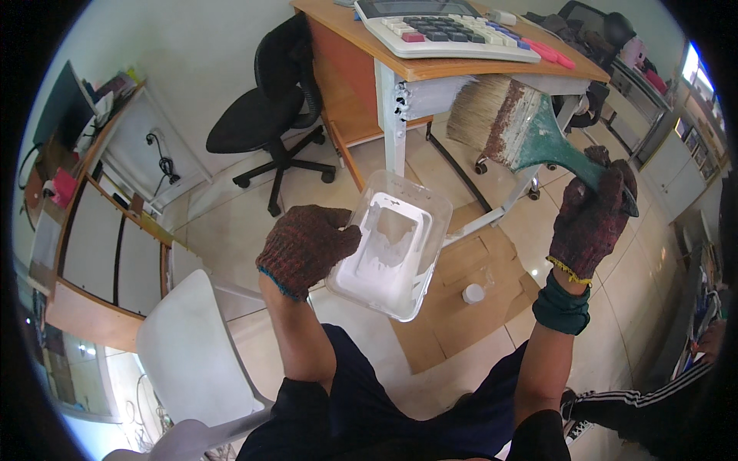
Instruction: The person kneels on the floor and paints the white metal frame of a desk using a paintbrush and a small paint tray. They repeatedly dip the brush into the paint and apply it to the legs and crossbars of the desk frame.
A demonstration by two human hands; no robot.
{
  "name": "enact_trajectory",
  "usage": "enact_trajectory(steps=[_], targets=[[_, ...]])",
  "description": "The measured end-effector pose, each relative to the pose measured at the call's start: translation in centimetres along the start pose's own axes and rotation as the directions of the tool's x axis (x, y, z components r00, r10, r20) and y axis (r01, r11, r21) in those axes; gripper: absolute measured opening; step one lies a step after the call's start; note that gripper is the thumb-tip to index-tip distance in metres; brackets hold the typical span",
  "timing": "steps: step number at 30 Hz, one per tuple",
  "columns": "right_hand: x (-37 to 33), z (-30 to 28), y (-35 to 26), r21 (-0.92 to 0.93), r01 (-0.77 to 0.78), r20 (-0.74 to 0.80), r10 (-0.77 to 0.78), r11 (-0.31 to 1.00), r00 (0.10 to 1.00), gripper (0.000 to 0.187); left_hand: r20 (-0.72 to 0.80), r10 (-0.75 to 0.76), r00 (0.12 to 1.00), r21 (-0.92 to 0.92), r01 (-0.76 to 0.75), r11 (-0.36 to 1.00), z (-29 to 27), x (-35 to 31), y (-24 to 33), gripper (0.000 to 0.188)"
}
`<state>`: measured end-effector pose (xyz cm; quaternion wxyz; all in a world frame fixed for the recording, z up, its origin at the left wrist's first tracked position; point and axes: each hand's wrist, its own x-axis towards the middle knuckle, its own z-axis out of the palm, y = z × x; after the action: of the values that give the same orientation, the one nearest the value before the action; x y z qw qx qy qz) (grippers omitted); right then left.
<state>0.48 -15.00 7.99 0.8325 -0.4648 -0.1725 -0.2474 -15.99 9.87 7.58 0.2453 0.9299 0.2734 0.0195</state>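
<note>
My left hand [307, 247], in a dark knitted work glove, grips the near left rim of a clear plastic tub [440, 211]. White paint [384, 265] covers much of the tub's bottom, with a greyish patch at its far end. My right hand [592, 211], gloved the same way, is wrapped round the green handle of a wide paintbrush [530, 127]. The brush is raised, its pale bristles pointing left, close in view to the desk's metal frame [390, 115]. Whether the bristles touch the frame, I cannot tell. White paint shows on the frame's leg and rail.
On the wooden desk [346, 31] lie a large calculator [446, 34] and a pink-handled tool [550, 52]. Flattened cardboard [430, 338] with a small white cap [473, 293] covers floor below. A black office chair [265, 115], a white chair [192, 346] and another person's leg [646, 407] stand around.
</note>
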Motion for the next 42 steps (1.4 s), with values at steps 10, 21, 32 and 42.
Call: enact_trajectory(steps=[10, 21, 32, 42], targets=[[-0.2, 0.4, 0.3, 0.077, 0.001, 0.019, -0.003, 0.997, 1.000, 0.022, -0.003, -0.006, 1.000, -0.028, 0.006, 1.000, -0.2, -0.3, -0.7, 0.040], [-1.4, 1.2, 0.0, 0.020, -0.013, -0.037, 0.013, 1.000, 0.999, 0.020, 0.032, 0.194, 0.980, 0.143, -0.197, 0.970, 0.3, 0.8, -1.4, 0.037], [-0.2, -1.9, -0.1, 0.086, 0.046, -0.089, -0.038, 0.995, 0.995, 0.021, 0.075, 0.189, 0.979, 0.020, -0.191, 0.981, 0.9, 1.2, -0.8, 0.036], [2.9, -0.3, 0.2, -0.006, -0.093, -0.059, 0.092, 0.996, 0.994, 0.018, 0.111, 0.172, 0.979, 0.008, -0.174, 0.985, 1.1, 1.7, -0.7, 0.038]])
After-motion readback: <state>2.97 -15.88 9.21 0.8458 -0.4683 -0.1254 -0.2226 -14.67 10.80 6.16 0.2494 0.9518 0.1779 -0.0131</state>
